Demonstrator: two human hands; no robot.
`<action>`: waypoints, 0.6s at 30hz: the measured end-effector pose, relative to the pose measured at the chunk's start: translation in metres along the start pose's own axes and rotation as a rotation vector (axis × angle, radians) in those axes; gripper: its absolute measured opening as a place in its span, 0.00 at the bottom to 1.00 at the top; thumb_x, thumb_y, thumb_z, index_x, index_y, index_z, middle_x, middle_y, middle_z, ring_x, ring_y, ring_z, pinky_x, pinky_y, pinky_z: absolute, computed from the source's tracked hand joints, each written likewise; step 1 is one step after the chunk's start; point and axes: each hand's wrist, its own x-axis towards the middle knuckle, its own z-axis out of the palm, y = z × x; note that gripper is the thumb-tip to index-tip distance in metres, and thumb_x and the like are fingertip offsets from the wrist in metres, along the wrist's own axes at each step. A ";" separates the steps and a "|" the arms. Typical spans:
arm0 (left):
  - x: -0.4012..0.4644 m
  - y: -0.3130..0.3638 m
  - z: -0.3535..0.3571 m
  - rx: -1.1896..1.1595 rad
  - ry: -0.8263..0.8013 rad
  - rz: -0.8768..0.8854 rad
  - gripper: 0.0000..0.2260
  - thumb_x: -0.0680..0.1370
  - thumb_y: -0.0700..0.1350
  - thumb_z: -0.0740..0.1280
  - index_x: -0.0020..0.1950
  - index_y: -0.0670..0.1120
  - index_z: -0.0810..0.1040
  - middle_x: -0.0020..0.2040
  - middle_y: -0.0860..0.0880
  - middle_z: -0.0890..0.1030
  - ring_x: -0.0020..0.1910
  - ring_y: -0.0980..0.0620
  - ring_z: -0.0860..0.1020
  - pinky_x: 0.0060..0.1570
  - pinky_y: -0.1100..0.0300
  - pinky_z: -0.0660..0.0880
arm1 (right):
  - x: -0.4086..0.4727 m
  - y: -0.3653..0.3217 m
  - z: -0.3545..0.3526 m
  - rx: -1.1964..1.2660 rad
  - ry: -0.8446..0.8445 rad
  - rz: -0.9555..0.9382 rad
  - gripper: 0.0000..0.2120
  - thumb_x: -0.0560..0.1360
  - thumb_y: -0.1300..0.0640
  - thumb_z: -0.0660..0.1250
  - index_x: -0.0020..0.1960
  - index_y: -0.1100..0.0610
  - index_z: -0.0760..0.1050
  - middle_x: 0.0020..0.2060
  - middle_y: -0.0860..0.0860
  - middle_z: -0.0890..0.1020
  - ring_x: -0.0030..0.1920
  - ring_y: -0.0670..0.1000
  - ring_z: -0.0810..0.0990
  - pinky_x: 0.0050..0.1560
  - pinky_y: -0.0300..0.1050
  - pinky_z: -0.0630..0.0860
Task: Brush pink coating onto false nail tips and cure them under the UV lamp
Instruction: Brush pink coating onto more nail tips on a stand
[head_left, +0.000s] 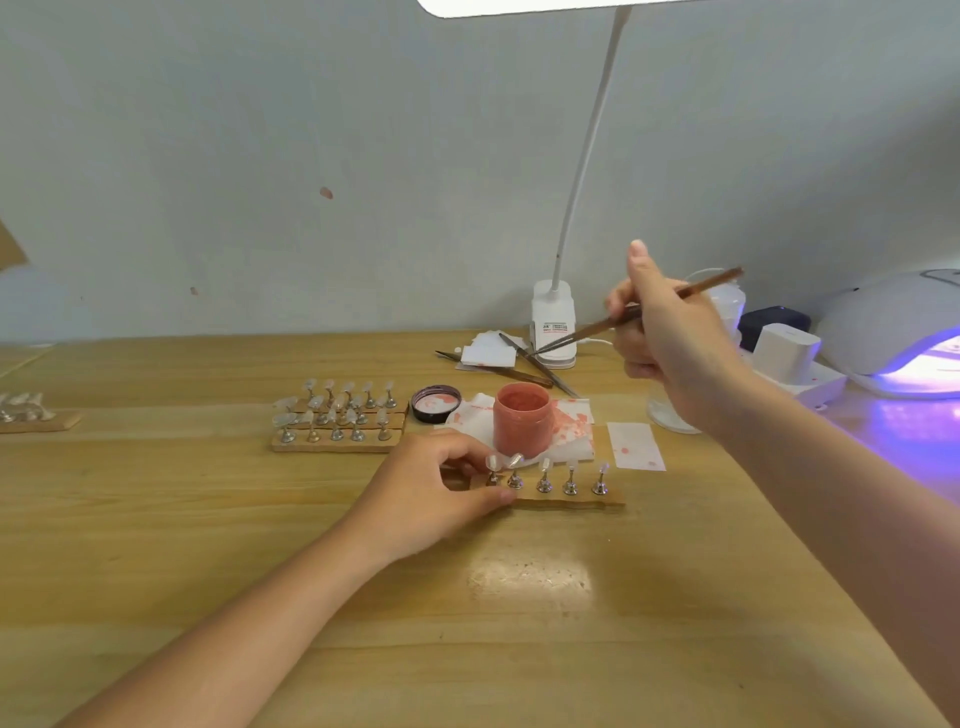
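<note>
The wooden table (208, 519) carries everything. At its far right the UV lamp (893, 332) glows violet, well to the right of the pink jar (521, 418). The desk lamp (555, 322) stands behind the jar. Left of the jar sit wooden strips crowded with tips on metal stands (337, 415). Just in front of the jar lies one strip (566, 500) with five stands bearing tips (544, 465). The left hand (441, 499) pinches that strip's left end, fingers closed on it. The right hand (670, 343), raised right of and above the jar, grips the brush (587, 331). The lid (435, 403) lies just left of the jar.
</note>
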 end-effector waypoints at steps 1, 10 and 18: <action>0.000 -0.001 0.000 0.006 0.004 -0.001 0.10 0.64 0.43 0.77 0.37 0.55 0.77 0.35 0.57 0.78 0.36 0.64 0.75 0.41 0.73 0.70 | 0.005 0.001 0.003 -0.073 -0.014 0.008 0.24 0.80 0.42 0.51 0.35 0.56 0.72 0.16 0.45 0.62 0.18 0.44 0.58 0.19 0.32 0.55; 0.000 -0.007 -0.002 -0.043 0.000 -0.040 0.07 0.66 0.45 0.76 0.38 0.54 0.80 0.35 0.57 0.80 0.36 0.66 0.76 0.39 0.75 0.69 | 0.028 0.011 0.025 -0.519 -0.137 0.009 0.20 0.74 0.46 0.66 0.32 0.60 0.76 0.16 0.48 0.74 0.17 0.43 0.68 0.19 0.32 0.64; 0.000 -0.007 -0.002 -0.034 0.012 -0.016 0.06 0.68 0.43 0.74 0.36 0.54 0.80 0.36 0.56 0.81 0.36 0.65 0.76 0.40 0.74 0.69 | 0.030 0.026 0.037 -0.842 -0.217 -0.110 0.18 0.70 0.53 0.71 0.28 0.57 0.68 0.23 0.49 0.72 0.27 0.44 0.71 0.29 0.36 0.67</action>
